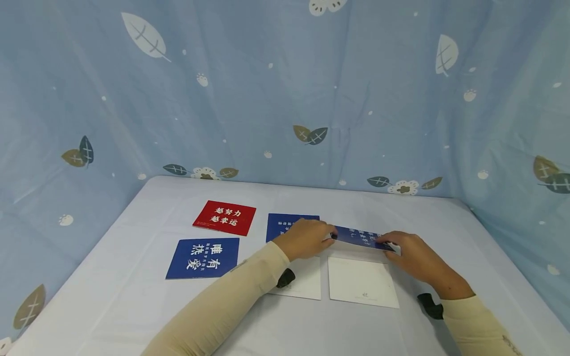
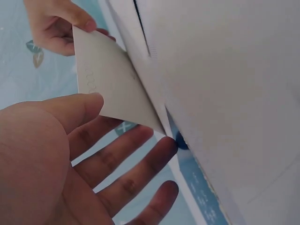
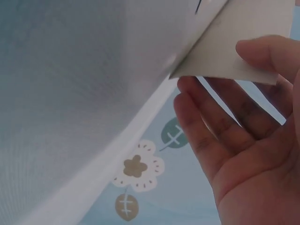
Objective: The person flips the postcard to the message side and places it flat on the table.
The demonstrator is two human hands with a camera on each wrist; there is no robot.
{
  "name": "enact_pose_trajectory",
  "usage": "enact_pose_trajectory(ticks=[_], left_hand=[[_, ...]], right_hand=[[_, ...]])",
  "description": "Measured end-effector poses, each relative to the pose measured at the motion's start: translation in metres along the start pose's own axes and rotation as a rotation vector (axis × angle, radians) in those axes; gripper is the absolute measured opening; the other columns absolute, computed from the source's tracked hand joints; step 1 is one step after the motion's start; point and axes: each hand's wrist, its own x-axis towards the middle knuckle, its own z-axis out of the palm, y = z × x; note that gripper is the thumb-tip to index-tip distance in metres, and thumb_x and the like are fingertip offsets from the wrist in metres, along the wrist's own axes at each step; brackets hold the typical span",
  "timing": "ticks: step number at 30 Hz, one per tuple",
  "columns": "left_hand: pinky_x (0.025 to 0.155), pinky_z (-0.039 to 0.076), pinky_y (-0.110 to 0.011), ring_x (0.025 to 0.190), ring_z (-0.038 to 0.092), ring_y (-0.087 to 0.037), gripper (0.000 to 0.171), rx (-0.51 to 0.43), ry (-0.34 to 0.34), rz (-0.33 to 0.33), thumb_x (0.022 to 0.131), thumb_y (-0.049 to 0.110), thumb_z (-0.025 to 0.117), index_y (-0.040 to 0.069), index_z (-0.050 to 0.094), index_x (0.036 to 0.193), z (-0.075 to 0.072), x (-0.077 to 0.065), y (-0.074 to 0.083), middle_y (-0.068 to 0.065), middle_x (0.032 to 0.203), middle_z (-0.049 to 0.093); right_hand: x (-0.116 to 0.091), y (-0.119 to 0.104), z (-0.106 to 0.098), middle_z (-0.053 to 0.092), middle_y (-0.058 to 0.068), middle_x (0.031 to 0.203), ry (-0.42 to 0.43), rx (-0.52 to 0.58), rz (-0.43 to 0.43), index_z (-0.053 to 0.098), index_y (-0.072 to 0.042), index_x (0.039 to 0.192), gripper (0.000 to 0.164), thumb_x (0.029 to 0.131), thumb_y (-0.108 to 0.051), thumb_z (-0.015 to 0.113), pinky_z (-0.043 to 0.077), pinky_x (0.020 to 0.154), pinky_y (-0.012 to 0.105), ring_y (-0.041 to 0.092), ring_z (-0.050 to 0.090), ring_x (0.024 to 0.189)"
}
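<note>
Both hands hold up a blue card [image 1: 358,236] with white writing, tilted over the far middle of the table. My left hand [image 1: 307,240] pinches its left edge, and my right hand [image 1: 414,257] pinches the right edge. From the left wrist, the card's plain pale back [image 2: 105,70] faces the camera, with the left thumb [image 2: 86,105] on that side and fingers behind. The right wrist view likewise has the right thumb [image 3: 265,51] on the pale back. Below the raised card lies a white card [image 1: 362,282]; another white card [image 1: 307,284] is partly covered by the left arm.
A red card [image 1: 224,217] and a blue card [image 1: 202,258] lie at the left of the white table [image 1: 120,296]. Another blue card [image 1: 278,227] lies partly behind the left hand. A blue leaf-patterned curtain [image 1: 249,99] hangs behind. Black pieces [image 1: 431,306] sit at the wrists.
</note>
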Motion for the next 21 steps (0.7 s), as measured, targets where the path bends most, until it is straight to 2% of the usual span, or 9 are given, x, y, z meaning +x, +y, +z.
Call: enact_pose_trajectory(ticks=[10, 15, 21], left_hand=[[0.092, 0.054, -0.033, 0.092, 0.062, -0.005, 0.033, -0.013, 0.018, 0.027, 0.104, 0.032, 0.055, 0.02, 0.065, 0.132, 0.0028, -0.0051, -0.0015, 0.004, 0.123, 0.071], [0.084, 0.053, -0.028, 0.088, 0.062, -0.003, 0.032, -0.006, 0.046, 0.05, 0.104, 0.032, 0.055, 0.02, 0.066, 0.131, 0.0021, -0.0057, -0.0028, 0.004, 0.123, 0.071], [0.062, 0.043, -0.019, 0.06, 0.051, -0.003, 0.031, -0.018, 0.08, 0.063, 0.105, 0.03, 0.052, 0.017, 0.068, 0.129, 0.002, -0.0038, -0.0024, 0.002, 0.126, 0.071]], right_hand=[[-0.0044, -0.0002, -0.0012, 0.068, 0.02, 0.125, 0.012, -0.006, -0.029, 0.07, -0.004, 0.121, 0.034, 0.088, 0.002, 0.07, 0.052, 0.095, 0.057, 0.043, 0.062, 0.119], [-0.0035, 0.0, 0.0003, 0.07, 0.018, 0.121, 0.042, -0.019, -0.057, 0.071, -0.004, 0.118, 0.034, 0.086, 0.006, 0.07, 0.053, 0.093, 0.055, 0.041, 0.064, 0.116], [-0.0044, -0.0004, 0.0006, 0.071, 0.017, 0.119, 0.078, -0.007, -0.049, 0.072, -0.004, 0.116, 0.029, 0.089, 0.004, 0.068, 0.055, 0.091, 0.053, 0.038, 0.066, 0.113]])
